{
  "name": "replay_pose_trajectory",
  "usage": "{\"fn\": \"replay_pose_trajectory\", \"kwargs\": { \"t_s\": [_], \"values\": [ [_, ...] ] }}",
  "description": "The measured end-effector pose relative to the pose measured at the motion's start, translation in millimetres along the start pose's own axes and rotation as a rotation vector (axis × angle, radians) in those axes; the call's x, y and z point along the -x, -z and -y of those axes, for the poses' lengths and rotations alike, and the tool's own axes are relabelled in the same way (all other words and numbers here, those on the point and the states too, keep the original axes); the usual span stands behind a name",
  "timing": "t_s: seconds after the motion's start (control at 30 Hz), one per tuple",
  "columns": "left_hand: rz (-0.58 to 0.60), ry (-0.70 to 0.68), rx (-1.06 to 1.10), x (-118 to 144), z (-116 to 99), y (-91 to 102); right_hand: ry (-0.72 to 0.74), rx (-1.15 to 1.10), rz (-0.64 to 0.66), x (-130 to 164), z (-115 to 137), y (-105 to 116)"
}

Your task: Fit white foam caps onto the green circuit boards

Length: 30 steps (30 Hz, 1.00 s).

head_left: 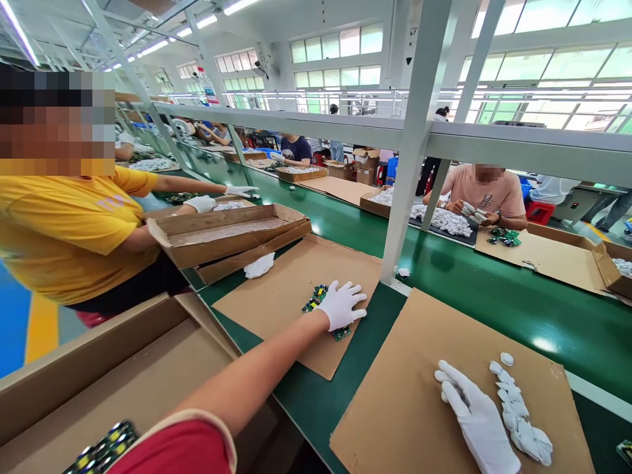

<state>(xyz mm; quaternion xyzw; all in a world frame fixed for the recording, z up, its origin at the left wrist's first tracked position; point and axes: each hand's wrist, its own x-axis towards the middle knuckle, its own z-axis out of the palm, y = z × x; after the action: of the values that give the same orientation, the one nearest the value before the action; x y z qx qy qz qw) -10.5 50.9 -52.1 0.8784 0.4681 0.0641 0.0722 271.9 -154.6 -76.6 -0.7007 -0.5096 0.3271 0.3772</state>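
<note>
My left hand (342, 307), in a white glove, lies with fingers spread over green circuit boards (315, 299) on a cardboard sheet (284, 289). Some of the boards are hidden beneath it. My right hand (476, 418), gloved too, rests with its fingers stretched out above a second cardboard sheet (395, 395). Just to its right is a row of white rounded pieces (516, 411), overlapping one another, with one more piece (506, 359) apart at the far end. Nothing shows in the right hand's fingers.
More circuit boards (106, 451) lie in an open cardboard box (162, 368) at lower left. A metal post (402, 178) rises between the sheets. The green conveyor (469, 289) runs behind. A co-worker in yellow (83, 217) is beside another box (230, 227); a person in pink (486, 194) sits opposite.
</note>
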Motion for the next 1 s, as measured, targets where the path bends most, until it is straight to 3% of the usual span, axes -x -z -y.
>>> {"fn": "replay_pose_trajectory", "kwargs": {
  "t_s": [0.17, 0.53, 1.0],
  "values": [
    [0.06, -0.058, 0.004, 6, 4, 4.5, 0.009, -0.008, -0.008, 1, 1, 0],
    [0.047, -0.191, 0.039, 82, -5, 9.5, 0.067, 0.02, -0.033, -1, -9, 0],
    [0.033, -0.243, 0.084, 86, -8, 21.1, 0.022, 0.013, -0.011, 0, -3, -1]
  ]
}}
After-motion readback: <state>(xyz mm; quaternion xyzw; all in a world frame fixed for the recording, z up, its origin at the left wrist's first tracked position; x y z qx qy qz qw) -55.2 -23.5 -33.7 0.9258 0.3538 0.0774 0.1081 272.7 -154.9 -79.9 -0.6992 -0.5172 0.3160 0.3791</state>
